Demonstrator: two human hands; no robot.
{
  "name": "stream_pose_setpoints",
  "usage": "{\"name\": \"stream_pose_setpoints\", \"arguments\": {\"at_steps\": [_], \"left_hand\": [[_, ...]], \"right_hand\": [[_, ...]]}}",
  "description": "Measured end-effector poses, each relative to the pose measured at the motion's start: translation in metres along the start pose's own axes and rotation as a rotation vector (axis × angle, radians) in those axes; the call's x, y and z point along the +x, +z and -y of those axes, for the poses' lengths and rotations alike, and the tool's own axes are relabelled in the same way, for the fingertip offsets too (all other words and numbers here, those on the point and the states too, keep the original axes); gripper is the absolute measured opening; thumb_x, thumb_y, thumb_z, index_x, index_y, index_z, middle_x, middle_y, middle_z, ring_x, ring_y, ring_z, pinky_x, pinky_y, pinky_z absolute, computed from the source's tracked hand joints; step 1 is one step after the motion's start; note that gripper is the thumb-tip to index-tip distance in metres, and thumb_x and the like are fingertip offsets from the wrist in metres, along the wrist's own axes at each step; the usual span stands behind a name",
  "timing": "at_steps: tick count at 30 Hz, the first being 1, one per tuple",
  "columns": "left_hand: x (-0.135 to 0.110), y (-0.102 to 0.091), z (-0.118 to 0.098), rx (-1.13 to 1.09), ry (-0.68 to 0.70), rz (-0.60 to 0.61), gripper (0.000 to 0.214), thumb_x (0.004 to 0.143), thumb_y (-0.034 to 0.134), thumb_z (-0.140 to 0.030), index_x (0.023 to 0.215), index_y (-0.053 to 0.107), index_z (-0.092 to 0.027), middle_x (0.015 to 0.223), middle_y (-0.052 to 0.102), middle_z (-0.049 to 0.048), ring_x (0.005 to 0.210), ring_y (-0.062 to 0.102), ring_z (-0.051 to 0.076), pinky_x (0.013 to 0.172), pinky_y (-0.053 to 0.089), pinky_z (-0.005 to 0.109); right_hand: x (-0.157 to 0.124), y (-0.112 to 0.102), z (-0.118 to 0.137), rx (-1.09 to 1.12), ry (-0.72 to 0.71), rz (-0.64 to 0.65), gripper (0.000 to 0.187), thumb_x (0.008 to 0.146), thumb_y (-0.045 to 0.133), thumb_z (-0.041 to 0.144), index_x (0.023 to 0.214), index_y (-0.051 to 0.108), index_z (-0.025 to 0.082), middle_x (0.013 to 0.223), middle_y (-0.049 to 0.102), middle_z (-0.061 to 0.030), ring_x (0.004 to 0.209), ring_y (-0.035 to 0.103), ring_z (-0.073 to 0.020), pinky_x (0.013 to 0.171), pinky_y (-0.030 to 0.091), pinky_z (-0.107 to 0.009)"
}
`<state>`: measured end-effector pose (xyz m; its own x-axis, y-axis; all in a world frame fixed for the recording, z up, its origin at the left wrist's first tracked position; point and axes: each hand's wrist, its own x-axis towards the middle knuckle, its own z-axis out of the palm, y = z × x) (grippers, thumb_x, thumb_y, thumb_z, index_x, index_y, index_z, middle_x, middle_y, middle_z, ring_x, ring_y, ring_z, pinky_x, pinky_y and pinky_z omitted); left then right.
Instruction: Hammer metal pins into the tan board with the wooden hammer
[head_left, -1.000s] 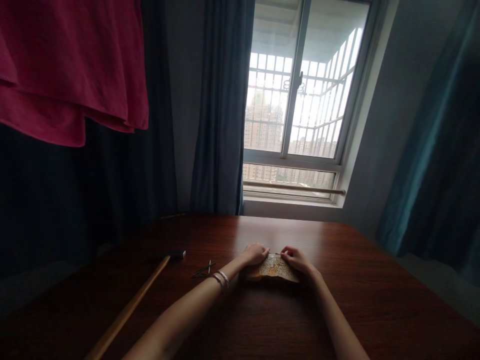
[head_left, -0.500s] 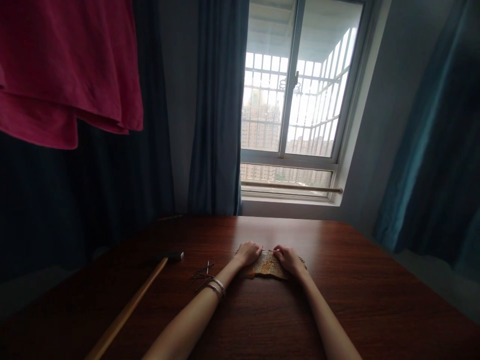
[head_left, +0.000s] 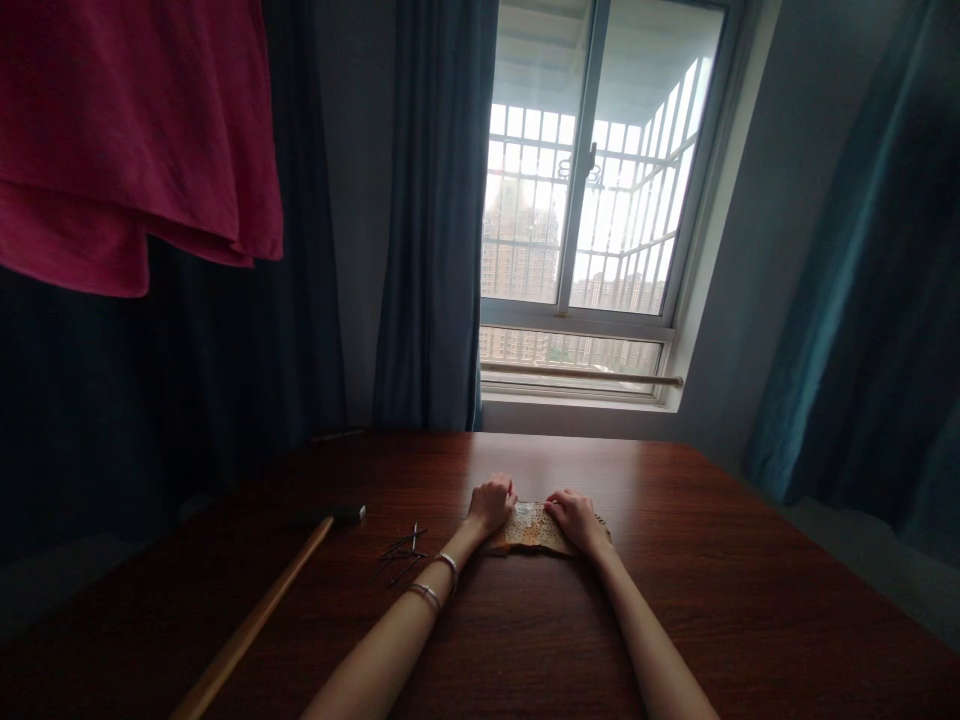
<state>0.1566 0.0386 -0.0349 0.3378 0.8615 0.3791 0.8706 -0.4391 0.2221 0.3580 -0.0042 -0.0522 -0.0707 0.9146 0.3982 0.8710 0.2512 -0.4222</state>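
Observation:
A flat, light-brown board (head_left: 534, 530) peppered with dark spots or holes lies on the table in front of me, its near edge uneven. My left hand (head_left: 493, 503) is closed in a loose fist at the board's left end, slightly raised; its fingertips are hidden, so what it grips cannot be made out. On the right part of the board, my right hand (head_left: 574, 517) has its fingers curled and pressed together at the far edge, the thumb side toward the middle. Several thin dark nails or rods (head_left: 409, 548) lie loosely piled left of my left wrist.
A hammer (head_left: 262, 605) with a long wooden handle lies on the left of the brown table (head_left: 720, 600). Beyond the far edge are a window (head_left: 585, 250) and a blue curtain (head_left: 439, 220). A pink cloth (head_left: 142, 140) hangs at upper left.
My left hand has shifted a little left and up, away from my right hand, and its wrist has turned. More of the board's middle shows. My right hand has barely moved.

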Motion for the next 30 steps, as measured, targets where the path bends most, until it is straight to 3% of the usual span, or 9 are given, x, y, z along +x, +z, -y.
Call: {"name": "stream_pose_setpoints", "arguments": {"at_steps": [6,10,14,18,21,25,30], "left_hand": [[-0.002,-0.003,0.0,-0.053,0.01,-0.082,0.023,0.086,0.038,-0.027,0.083,0.058,-0.016,0.087,0.06,0.0084,0.082,0.055,0.017,0.075,0.037,0.025],[-0.005,-0.006,-0.003,-0.04,-0.033,0.003,0.036,0.088,0.032,-0.033,0.08,0.062,-0.016,0.079,0.065,0.0083,0.074,0.058,0.017,0.068,0.037,0.026],[-0.008,-0.007,-0.007,0.003,0.039,0.088,0.043,0.089,0.03,-0.038,0.079,0.065,-0.016,0.079,0.067,0.012,0.074,0.061,0.02,0.069,0.039,0.028],[-0.012,-0.009,-0.01,0.023,0.091,0.134,0.039,0.087,0.033,-0.038,0.085,0.066,-0.016,0.084,0.067,0.014,0.078,0.062,0.022,0.069,0.041,0.03],[-0.014,-0.019,-0.007,-0.016,0.047,0.157,0.034,0.084,0.038,-0.039,0.084,0.066,-0.019,0.084,0.067,0.011,0.078,0.061,0.021,0.068,0.04,0.028],[-0.016,-0.054,0.017,-0.152,-0.02,0.215,0.031,0.079,0.045,-0.039,0.084,0.067,-0.017,0.084,0.068,0.0071,0.074,0.059,0.017,0.062,0.039,0.023],[-0.03,-0.103,0.078,-0.185,-0.059,0.342,0.027,0.069,0.053,-0.034,0.079,0.068,-0.014,0.078,0.066,0.0043,0.071,0.057,0.016,0.059,0.038,0.022]], "right_hand": [[-0.001,-0.001,0.0,-0.023,0.011,-0.004,0.022,0.083,0.048,0.04,0.087,0.066,0.028,0.091,0.066,-0.0025,0.09,0.056,-0.0176,0.082,0.033,-0.028],[-0.003,0.001,0.0,-0.045,0.01,-0.024,0.022,0.083,0.048,0.04,0.086,0.066,0.027,0.089,0.066,-0.0018,0.09,0.056,-0.0173,0.08,0.033,-0.028],[-0.004,0.004,0.0,-0.087,0.022,-0.074,0.022,0.082,0.048,0.039,0.084,0.066,0.025,0.088,0.066,-0.0044,0.089,0.055,-0.0196,0.08,0.032,-0.03],[-0.005,0.004,0.005,-0.131,0.015,-0.14,0.021,0.081,0.049,0.036,0.086,0.066,0.023,0.092,0.064,-0.0078,0.093,0.052,-0.0223,0.083,0.031,-0.033],[-0.006,0.003,0.009,-0.142,0.003,-0.179,0.02,0.081,0.05,0.032,0.09,0.065,0.022,0.093,0.064,-0.0078,0.095,0.051,-0.0225,0.085,0.03,-0.033],[-0.007,-0.001,0.01,-0.125,0.023,-0.249,0.025,0.085,0.042,0.029,0.097,0.062,0.021,0.096,0.063,-0.0074,0.094,0.052,-0.021,0.084,0.031,-0.032],[-0.011,-0.01,0.008,-0.092,0.039,-0.324,0.028,0.086,0.036,0.026,0.096,0.061,0.019,0.095,0.062,-0.0075,0.092,0.053,-0.019,0.082,0.031,-0.03]]}}
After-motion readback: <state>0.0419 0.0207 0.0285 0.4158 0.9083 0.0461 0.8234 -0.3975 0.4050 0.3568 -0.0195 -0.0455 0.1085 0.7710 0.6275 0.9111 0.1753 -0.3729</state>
